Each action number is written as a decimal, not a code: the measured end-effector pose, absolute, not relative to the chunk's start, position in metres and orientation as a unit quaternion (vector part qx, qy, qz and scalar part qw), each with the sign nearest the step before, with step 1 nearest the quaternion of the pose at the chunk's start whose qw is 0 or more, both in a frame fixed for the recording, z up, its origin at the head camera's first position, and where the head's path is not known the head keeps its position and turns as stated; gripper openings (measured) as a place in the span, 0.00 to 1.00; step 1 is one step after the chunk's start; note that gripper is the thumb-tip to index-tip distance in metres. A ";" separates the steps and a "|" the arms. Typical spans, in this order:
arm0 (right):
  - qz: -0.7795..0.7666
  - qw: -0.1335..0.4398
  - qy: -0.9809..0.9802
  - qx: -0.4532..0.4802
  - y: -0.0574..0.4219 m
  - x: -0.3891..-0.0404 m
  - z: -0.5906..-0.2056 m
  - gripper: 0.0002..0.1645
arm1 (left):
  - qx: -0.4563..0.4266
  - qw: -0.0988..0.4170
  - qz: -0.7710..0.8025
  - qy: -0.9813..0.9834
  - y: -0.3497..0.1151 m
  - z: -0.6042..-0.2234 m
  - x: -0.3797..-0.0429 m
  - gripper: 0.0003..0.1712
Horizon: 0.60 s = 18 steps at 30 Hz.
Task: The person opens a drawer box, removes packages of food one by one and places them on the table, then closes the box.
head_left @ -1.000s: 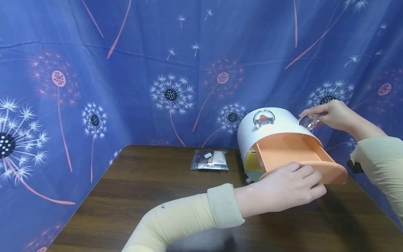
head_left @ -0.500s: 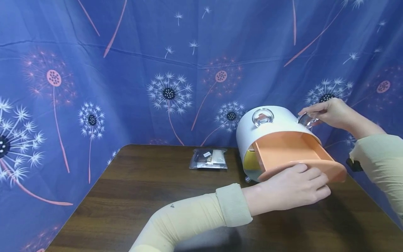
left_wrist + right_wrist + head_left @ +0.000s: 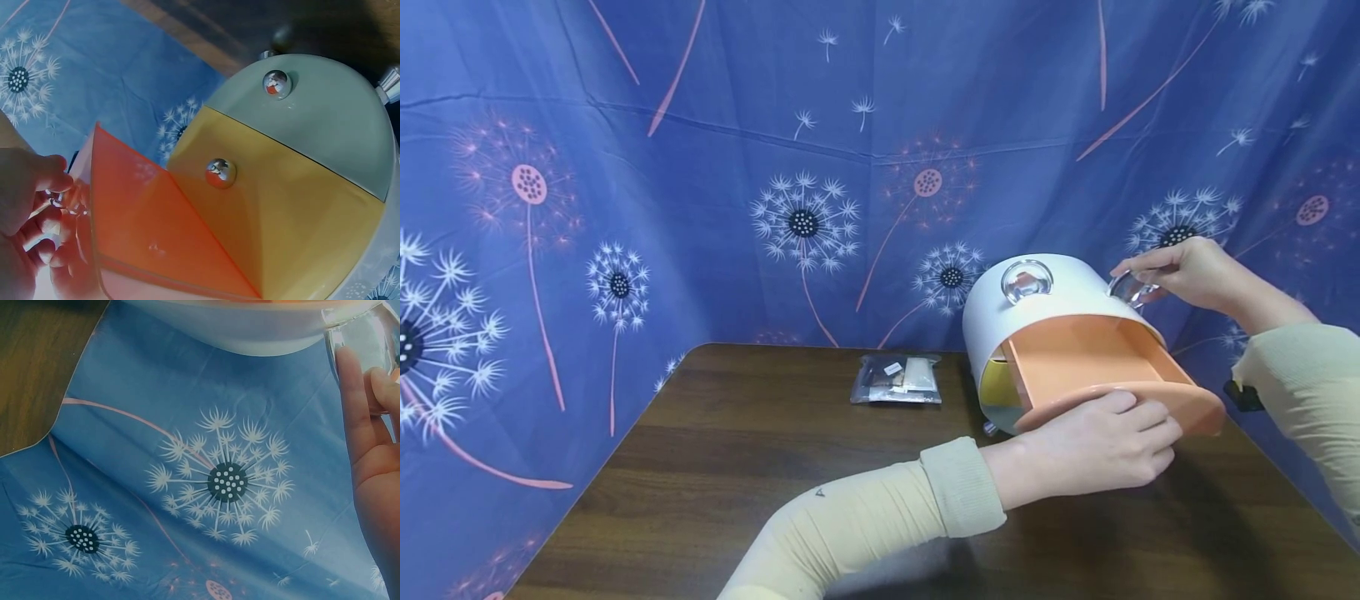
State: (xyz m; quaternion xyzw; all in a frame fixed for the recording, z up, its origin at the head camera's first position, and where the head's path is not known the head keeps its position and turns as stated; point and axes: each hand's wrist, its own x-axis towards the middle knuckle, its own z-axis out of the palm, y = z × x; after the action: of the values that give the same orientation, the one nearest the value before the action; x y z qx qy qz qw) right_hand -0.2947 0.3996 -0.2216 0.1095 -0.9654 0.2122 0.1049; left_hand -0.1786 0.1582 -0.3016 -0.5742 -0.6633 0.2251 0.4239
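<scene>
A white rounded drawer box (image 3: 1075,287) stands at the right of the table, two shiny round ears on its top. Its orange drawer (image 3: 1090,354) is pulled out and looks empty inside. My left hand (image 3: 1105,442) is at the front of this drawer; the left wrist view shows its fingers (image 3: 53,175) pinching the small metal knob (image 3: 56,199). Below the orange drawer, the yellow drawer (image 3: 281,200) and the green drawer (image 3: 319,106) are closed, each with a round silver knob. My right hand (image 3: 1206,271) grips the right ear (image 3: 365,347) by its edge.
A clear plastic packet (image 3: 897,380) with dark and pale contents lies left of the box at the table's back. Behind the brown wooden table (image 3: 700,467) hangs a blue dandelion-print cloth (image 3: 715,208). Small metal feet (image 3: 389,87) support the box.
My left forearm and hand have shifted slightly to the right along the drawer front. The drawer's opening and my right hand's grip look the same.
</scene>
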 end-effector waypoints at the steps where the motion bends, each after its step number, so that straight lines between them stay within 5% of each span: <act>1: 0.210 0.106 -0.966 0.108 0.400 -0.295 -0.222 0.17 | -0.575 0.424 0.223 -0.664 0.161 -0.305 -0.181 0.29; 18: 0.219 0.111 -0.963 0.111 0.400 -0.295 -0.222 0.16 | -0.552 0.447 0.200 -0.675 0.165 -0.310 -0.198 0.29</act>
State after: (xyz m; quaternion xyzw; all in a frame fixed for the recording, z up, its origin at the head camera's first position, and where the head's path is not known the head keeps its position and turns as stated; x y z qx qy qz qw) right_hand -0.2947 0.3999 -0.2220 0.1114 -0.9629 0.2194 0.1107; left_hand -0.1979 0.1655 -0.3103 -0.5521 -0.6748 0.2002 0.4470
